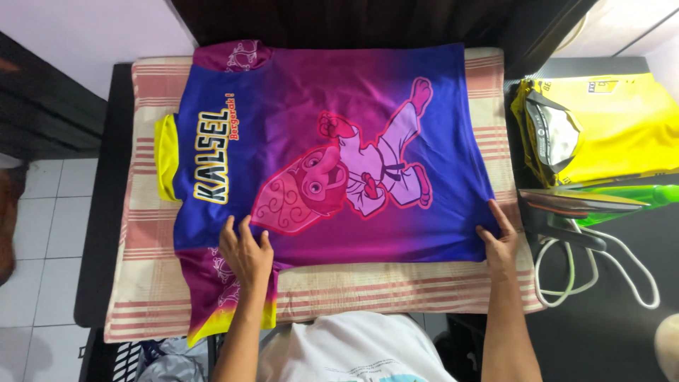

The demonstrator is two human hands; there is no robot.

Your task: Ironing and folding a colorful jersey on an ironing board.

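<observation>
A blue and magenta jersey [332, 113] with a cartoon martial-arts figure and yellow collar lies spread flat on a padded board with a pink striped cover [396, 286]. My left hand [245, 251] rests palm down on the near edge of the jersey, close to the sleeve with the yellow cuff [212, 311]. My right hand [498, 240] pinches the near right corner at the hem, fingers partly under the cloth.
To the right, a folded yellow garment [608, 127] sits on a dark surface, with a clothes iron [566, 212], its white cord [601, 276] and a green spray bottle [636, 198] beside it. White tiled floor [35, 269] lies at the left.
</observation>
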